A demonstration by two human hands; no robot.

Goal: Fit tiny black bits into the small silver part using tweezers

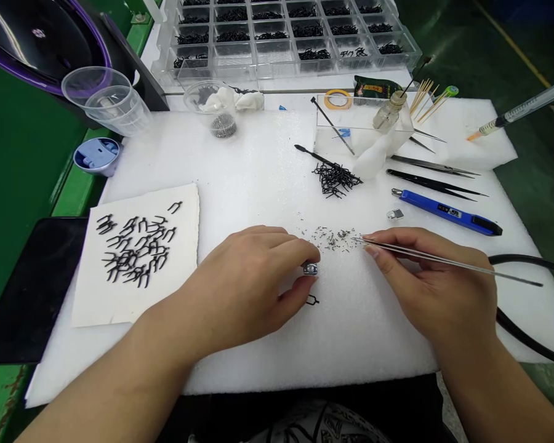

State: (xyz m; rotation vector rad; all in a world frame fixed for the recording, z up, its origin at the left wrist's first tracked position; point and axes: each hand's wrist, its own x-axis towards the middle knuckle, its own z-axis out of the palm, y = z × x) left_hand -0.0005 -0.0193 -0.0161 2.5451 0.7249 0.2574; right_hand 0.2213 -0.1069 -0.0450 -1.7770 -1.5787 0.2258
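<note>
Dark patterned clothing (323, 424) on the person's lap is right up close at the near edge, and past it the biggest thing by far is a white foam sheet (244, 184) covering the work surface. A clear compartment tray (277, 69) sits across the far side, most sections loaded with black wire bits, and a black machine with purple trim (32, 43) fills the far left corner. Then the hands: left hand (253, 277) is over the middle, thumb and fingers pinching a small silver piece (310, 269), while right hand (438, 283) has slim tweezers (447, 260) pinched between thumb and fingers. There's a flat black slab (28, 289) on the near left, next to a white card (87, 301) with a bunch of black wire clips (141, 246) on it. Clear plastic cups (120, 107) are far left, and a syringe (521, 112) rests at the far right. Smaller stuff: a blue pen-shaped tool (447, 212) on the right, a tangled black pile (335, 179) mid-far, and one loose clip (313, 300) just beside the left thumb. Tiniest are the dark specks (335, 239) scattered between the hands; the tweezer tips reach their right edge, but can't tell if they've got one.
</note>
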